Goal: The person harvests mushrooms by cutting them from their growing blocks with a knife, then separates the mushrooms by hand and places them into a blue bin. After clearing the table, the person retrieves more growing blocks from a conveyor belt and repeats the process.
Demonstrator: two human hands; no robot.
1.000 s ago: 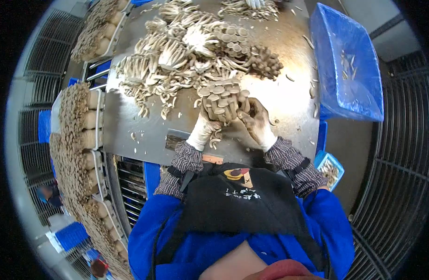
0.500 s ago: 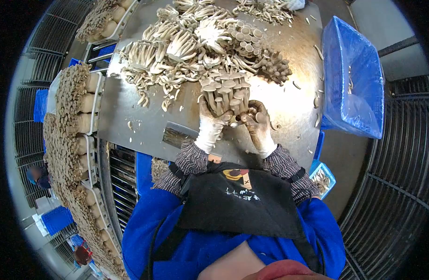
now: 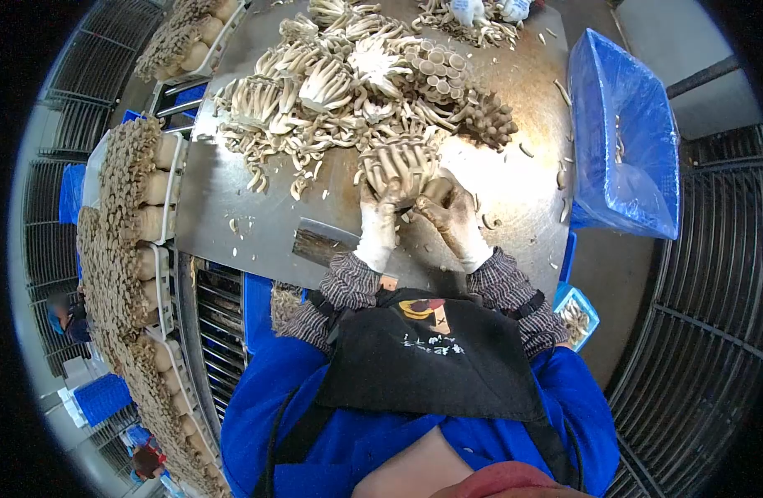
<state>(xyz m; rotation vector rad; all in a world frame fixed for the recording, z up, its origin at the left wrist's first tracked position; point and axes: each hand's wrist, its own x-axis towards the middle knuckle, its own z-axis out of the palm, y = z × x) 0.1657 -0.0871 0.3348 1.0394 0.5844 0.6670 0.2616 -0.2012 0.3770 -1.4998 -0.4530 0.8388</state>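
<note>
Both my hands wear white gloves with brown stains and meet over the metal table (image 3: 257,212). My left hand (image 3: 380,217) has its fingers wrapped round the lower left side of a mushroom cluster (image 3: 401,168). At the cluster's lower right, my right hand (image 3: 449,214) is closed against its base; the fingertips are partly hidden. Just beyond lies a large heap of mushrooms (image 3: 323,87), with a darker-capped cluster (image 3: 488,120) at its right end. A flat blade (image 3: 325,241) rests on the table left of my left hand.
At the right stands a blue bin (image 3: 626,141) lined with plastic. A smaller blue basket (image 3: 587,311) holds mushroom pieces. Racks of bottled mushrooms (image 3: 120,274) line the left. A co-worker's gloved hands (image 3: 468,10) are at the table's far edge. Other people show far left.
The cluster between my hands has tipped, so its stems show more and its caps less. My right hand has shifted slightly. The co-worker's gloved hands have come further into view.
</note>
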